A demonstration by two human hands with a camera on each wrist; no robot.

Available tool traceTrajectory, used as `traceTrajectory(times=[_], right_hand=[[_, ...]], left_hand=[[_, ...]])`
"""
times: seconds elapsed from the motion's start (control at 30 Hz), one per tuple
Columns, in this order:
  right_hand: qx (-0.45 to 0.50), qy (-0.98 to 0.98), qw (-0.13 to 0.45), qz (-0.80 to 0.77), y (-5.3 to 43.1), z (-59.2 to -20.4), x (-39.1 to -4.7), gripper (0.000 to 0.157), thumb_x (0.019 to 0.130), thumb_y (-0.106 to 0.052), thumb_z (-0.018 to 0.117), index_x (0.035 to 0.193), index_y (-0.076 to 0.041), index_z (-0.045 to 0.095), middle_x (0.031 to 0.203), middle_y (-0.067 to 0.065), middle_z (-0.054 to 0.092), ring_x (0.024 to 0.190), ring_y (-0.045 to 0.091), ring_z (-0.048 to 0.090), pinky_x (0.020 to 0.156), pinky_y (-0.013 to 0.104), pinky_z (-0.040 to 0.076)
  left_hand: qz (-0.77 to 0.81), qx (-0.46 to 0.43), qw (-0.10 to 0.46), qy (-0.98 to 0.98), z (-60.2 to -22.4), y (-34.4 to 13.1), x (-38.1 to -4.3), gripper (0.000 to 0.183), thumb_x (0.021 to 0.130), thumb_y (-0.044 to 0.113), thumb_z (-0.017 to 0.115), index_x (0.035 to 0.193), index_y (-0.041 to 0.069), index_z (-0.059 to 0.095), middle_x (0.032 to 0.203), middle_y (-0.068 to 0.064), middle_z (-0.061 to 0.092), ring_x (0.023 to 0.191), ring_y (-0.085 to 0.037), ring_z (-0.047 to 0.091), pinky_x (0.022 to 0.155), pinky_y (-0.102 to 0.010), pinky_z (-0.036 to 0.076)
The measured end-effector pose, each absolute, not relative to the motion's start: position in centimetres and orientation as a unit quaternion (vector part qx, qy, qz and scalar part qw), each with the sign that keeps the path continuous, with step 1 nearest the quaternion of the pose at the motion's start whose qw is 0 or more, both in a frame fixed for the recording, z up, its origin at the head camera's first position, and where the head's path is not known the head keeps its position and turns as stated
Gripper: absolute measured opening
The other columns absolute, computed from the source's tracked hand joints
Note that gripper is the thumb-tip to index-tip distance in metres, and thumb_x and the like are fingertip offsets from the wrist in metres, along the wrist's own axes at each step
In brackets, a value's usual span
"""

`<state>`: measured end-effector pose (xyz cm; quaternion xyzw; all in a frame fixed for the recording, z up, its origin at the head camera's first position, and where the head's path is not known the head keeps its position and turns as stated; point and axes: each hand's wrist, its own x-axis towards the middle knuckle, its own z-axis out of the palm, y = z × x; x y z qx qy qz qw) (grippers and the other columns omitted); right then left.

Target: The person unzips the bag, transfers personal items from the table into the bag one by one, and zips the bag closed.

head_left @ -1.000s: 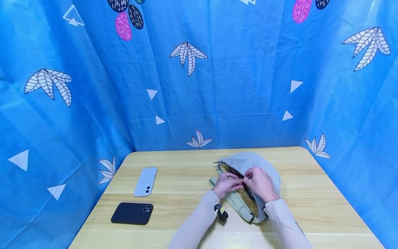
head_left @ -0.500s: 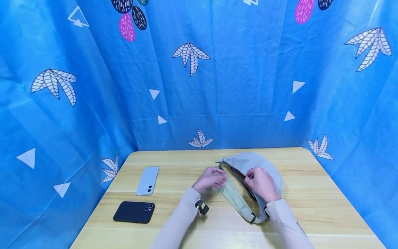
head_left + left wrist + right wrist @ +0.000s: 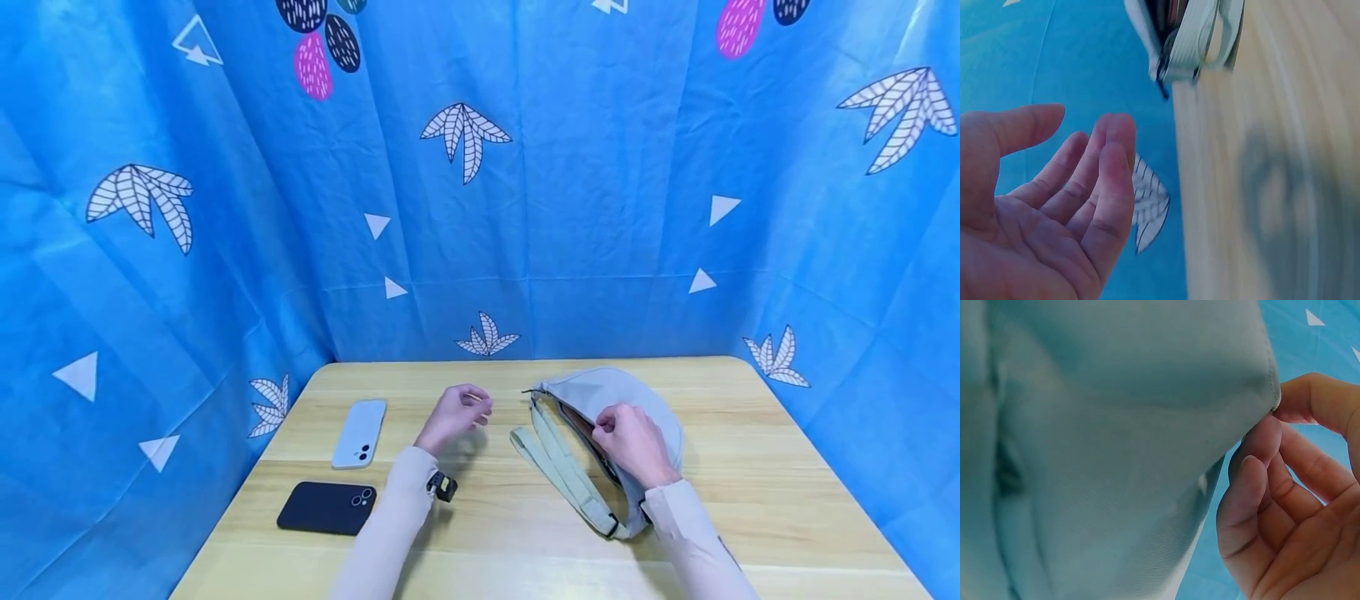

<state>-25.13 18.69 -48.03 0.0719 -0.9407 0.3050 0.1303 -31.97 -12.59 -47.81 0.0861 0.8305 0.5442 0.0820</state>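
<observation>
On the right half of the table lies a light grey waist bag (image 3: 637, 404), its zipped mouth gaping toward the left. My right hand (image 3: 636, 442) pinches the edge of that mouth between thumb and forefinger, as the right wrist view also shows at the bag's fabric (image 3: 1129, 437). A pale green strap (image 3: 566, 475) loops out along the bag's left side. Away from the bag, my left hand (image 3: 456, 415) hovers over the table with nothing in it. In the left wrist view the fingers (image 3: 1116, 187) are loosely bent and the palm shows.
A pale phone (image 3: 360, 433) and a black phone (image 3: 327, 507) lie on the left of the wooden table (image 3: 480, 550), cameras facing up. Blue patterned curtain (image 3: 480, 233) closes off the back and both sides.
My left hand has left the bag's mouth and moved left across the strap toward the phones. The right hand keeps its pinch on the bag's edge.
</observation>
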Motion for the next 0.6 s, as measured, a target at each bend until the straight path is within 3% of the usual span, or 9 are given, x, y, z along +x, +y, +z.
traceTrajectory(times=[0.17,0.33,0.43,0.6], right_hand=[[0.067,-0.941,0.137,0.303,18.9,-47.9,-25.2,0.019,0.08,-0.002,0.064,0.067,-0.016,0.066,0.058,-0.007,0.053,0.055,0.011,0.042,0.052,0.027,0.035],[0.065,-0.94,0.147,0.301,19.0,-48.1,-25.3,0.016,0.079,-0.004,0.066,0.071,-0.016,0.071,0.061,-0.007,0.062,0.058,0.011,0.05,0.054,0.028,0.041],[0.064,-0.94,0.14,0.303,19.0,-48.1,-25.3,0.016,0.08,-0.004,0.066,0.072,-0.016,0.072,0.062,-0.007,0.063,0.058,0.011,0.05,0.054,0.028,0.042],[0.06,-0.94,0.135,0.308,18.9,-48.1,-25.2,0.016,0.081,-0.005,0.066,0.072,-0.017,0.072,0.062,-0.007,0.062,0.058,0.012,0.049,0.054,0.029,0.041]], left_hand=[[0.525,0.068,0.028,0.848,-46.9,-14.7,-32.2,0.022,0.1,0.017,0.067,0.115,0.001,0.069,0.104,-0.017,0.075,0.09,-0.032,0.074,0.081,-0.046,0.063],[0.486,0.037,-0.012,0.873,-46.5,-17.4,-32.3,0.022,0.1,0.022,0.068,0.115,0.006,0.07,0.105,-0.013,0.073,0.092,-0.029,0.071,0.076,-0.036,0.06],[0.448,0.024,-0.043,0.893,-46.6,-19.2,-32.4,0.022,0.1,0.024,0.067,0.113,0.007,0.071,0.107,-0.012,0.073,0.096,-0.026,0.069,0.08,-0.035,0.057],[0.405,0.013,-0.081,0.911,-46.9,-21.9,-32.6,0.022,0.099,0.023,0.067,0.111,0.004,0.072,0.109,-0.016,0.074,0.104,-0.029,0.068,0.088,-0.041,0.055]])
